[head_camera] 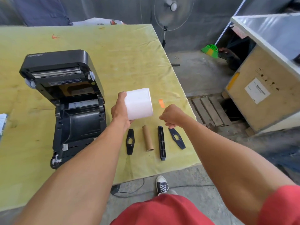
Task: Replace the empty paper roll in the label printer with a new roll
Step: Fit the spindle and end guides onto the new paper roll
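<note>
Left grip (121, 111): I see it grasping the new white roll (139, 103), which is held above the bench (121, 54) just right of the printer.
Right grip (172, 116): clenched, over the far tip of the right guide plate (177, 138); I cannot tell whether they touch.
Printer (73, 103): lid raised, bay open, standing on the bench at left.
Empty core (147, 138): lying on the bench between the left guide plate (130, 141) and the black spindle (161, 142).

two guides (130, 141), one printer (78, 101), roll (139, 103), core (148, 138), spindle (162, 142)
</note>
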A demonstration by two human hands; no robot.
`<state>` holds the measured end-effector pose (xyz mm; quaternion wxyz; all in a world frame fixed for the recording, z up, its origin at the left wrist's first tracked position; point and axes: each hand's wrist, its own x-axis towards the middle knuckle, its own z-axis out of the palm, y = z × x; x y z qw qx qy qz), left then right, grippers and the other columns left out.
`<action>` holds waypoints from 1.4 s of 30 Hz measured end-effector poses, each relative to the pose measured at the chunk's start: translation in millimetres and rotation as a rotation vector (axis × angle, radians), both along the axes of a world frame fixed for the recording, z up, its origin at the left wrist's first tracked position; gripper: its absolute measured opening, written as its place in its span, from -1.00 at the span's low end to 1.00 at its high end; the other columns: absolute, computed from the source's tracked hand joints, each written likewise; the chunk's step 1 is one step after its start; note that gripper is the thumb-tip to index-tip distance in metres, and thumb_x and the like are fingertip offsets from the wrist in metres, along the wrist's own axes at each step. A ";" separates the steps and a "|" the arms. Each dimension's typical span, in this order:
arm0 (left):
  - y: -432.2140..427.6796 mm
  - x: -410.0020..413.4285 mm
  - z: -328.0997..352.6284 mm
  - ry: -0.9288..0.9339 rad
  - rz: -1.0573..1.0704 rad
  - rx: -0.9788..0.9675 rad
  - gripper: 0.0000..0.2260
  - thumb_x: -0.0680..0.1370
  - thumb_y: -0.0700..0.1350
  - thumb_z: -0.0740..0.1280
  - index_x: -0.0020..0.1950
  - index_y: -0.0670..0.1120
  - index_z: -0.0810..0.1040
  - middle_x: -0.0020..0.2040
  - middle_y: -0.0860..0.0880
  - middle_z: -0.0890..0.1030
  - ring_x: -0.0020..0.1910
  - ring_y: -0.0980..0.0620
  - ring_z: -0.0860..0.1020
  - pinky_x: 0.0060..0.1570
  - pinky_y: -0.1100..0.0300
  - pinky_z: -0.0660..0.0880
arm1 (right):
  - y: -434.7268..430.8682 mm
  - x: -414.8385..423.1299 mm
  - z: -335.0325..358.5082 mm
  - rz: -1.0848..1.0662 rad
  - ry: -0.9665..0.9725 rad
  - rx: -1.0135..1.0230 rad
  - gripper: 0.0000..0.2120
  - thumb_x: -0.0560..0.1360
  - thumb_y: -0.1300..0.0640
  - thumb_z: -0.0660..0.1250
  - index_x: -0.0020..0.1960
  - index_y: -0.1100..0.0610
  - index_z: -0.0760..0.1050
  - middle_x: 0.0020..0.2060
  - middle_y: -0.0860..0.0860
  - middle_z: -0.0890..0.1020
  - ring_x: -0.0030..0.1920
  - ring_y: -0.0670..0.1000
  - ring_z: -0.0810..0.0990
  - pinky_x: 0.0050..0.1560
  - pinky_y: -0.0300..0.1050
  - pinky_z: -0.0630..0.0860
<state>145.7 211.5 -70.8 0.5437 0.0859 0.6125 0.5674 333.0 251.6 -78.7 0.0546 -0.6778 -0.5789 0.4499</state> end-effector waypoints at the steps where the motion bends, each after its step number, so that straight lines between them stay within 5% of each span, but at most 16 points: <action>1: 2.5 0.3 0.1 0.003 0.007 -0.004 -0.70 0.45 0.18 0.37 0.01 0.00 0.53 -0.11 -0.05 0.65 -0.22 -0.08 0.64 -0.28 0.14 0.58 | -1.4 -0.4 -9.6 0.081 -0.080 -0.008 -0.86 0.51 0.19 0.38 -0.11 0.25 0.46 -0.24 0.17 0.59 -0.40 0.12 0.60 -0.26 -0.04 0.68; 4: 9.6 0.4 -1.6 0.018 0.026 -0.018 -0.69 0.45 0.18 0.37 0.03 0.00 0.52 -0.12 -0.04 0.64 -0.22 -0.07 0.64 -0.31 0.15 0.59 | -5.4 -4.4 -25.9 0.252 -0.194 -0.066 -0.70 0.43 0.04 0.50 -0.14 0.22 0.45 -0.30 0.17 0.66 -0.36 0.15 0.70 -0.09 0.12 0.70; 10: 18.2 -1.6 -8.0 0.014 0.056 -0.038 -0.69 0.42 0.20 0.36 0.02 0.03 0.53 -0.09 -0.05 0.65 -0.18 -0.09 0.66 -0.22 0.06 0.60 | 6.3 -9.0 -38.8 0.372 -0.256 -0.091 -0.73 0.38 0.10 0.53 -0.24 0.20 0.46 -0.67 0.04 0.56 -0.60 0.05 0.61 -0.24 -0.04 0.66; 15: 19.0 -4.4 -8.7 -0.011 0.082 -0.045 -0.68 0.40 0.21 0.35 0.02 0.03 0.56 -0.04 -0.06 0.66 -0.12 -0.14 0.65 -0.16 0.04 0.56 | 18.4 -9.4 -34.1 0.358 -0.189 -0.115 -0.79 0.30 0.16 0.45 -0.13 0.24 0.55 -0.38 0.16 0.66 -0.38 0.16 0.72 -0.07 0.15 0.69; 20: 17.5 -11.3 -1.7 -0.014 0.075 -0.052 -0.61 0.35 0.24 0.34 0.04 0.03 0.57 -0.04 -0.05 0.67 -0.10 -0.14 0.66 -0.19 0.07 0.56 | 37.9 -3.0 -6.7 0.266 -0.128 -0.072 -0.84 0.35 0.20 0.39 -0.12 0.27 0.55 -0.36 0.17 0.62 -0.44 0.11 0.63 -0.15 0.01 0.67; 25: 12.3 -17.3 8.9 -0.004 0.090 -0.054 -0.68 0.34 0.22 0.37 -0.07 0.03 0.55 -0.12 -0.05 0.68 -0.19 -0.11 0.66 -0.29 0.09 0.59 | 62.5 5.5 41.9 0.007 -0.051 0.142 -0.91 0.49 0.26 0.30 -0.06 0.26 0.55 -0.24 0.15 0.61 -0.30 0.09 0.59 -0.24 -0.08 0.62; 27: 9.2 -18.6 12.9 0.001 0.088 -0.054 -0.68 0.35 0.22 0.37 -0.07 0.02 0.55 -0.12 -0.05 0.68 -0.20 -0.10 0.66 -0.37 0.06 0.60 | 69.0 8.8 57.2 -0.136 0.009 0.279 -0.85 0.46 0.28 0.28 -0.05 0.31 0.59 -0.23 0.16 0.59 -0.25 0.12 0.59 -0.12 0.06 0.65; 29: 6.2 -19.7 16.9 0.003 0.089 -0.051 -0.68 0.36 0.21 0.37 -0.06 0.01 0.55 -0.12 -0.06 0.68 -0.19 -0.10 0.66 -0.41 0.04 0.60 | 69.3 9.8 68.6 -0.310 0.158 0.331 -0.90 0.45 0.28 0.31 -0.10 0.29 0.58 -0.24 0.16 0.56 -0.22 0.13 0.59 0.04 0.14 0.64; 32: 1.2 -21.0 22.5 0.004 0.077 -0.041 -0.67 0.35 0.21 0.37 -0.06 0.01 0.55 -0.11 -0.06 0.68 -0.17 -0.11 0.67 -0.39 0.07 0.59 | 59.0 6.4 76.6 -0.455 0.392 0.297 -0.90 0.53 0.23 0.36 -0.15 0.23 0.55 -0.24 0.10 0.57 -0.27 0.06 0.63 0.02 0.05 0.69; 38: -9.6 -28.3 30.6 0.016 0.048 -0.035 -0.67 0.33 0.21 0.36 -0.07 0.00 0.55 -0.06 -0.08 0.68 -0.14 -0.14 0.67 -0.29 0.08 0.57 | 29.2 6.9 70.3 -0.515 0.556 0.266 -0.79 0.57 0.18 0.37 0.10 0.33 0.58 -0.16 0.11 0.53 -0.26 0.04 0.59 0.03 0.00 0.68; 42: -14.4 -32.8 33.8 0.024 0.024 -0.025 -0.64 0.33 0.21 0.35 -0.03 -0.01 0.55 -0.02 -0.10 0.69 -0.09 -0.15 0.67 -0.21 0.07 0.57 | 15.0 10.3 68.9 -0.491 0.596 0.296 -0.80 0.59 0.15 0.36 0.10 0.30 0.58 -0.09 0.14 0.56 -0.16 0.05 0.59 0.01 -0.05 0.69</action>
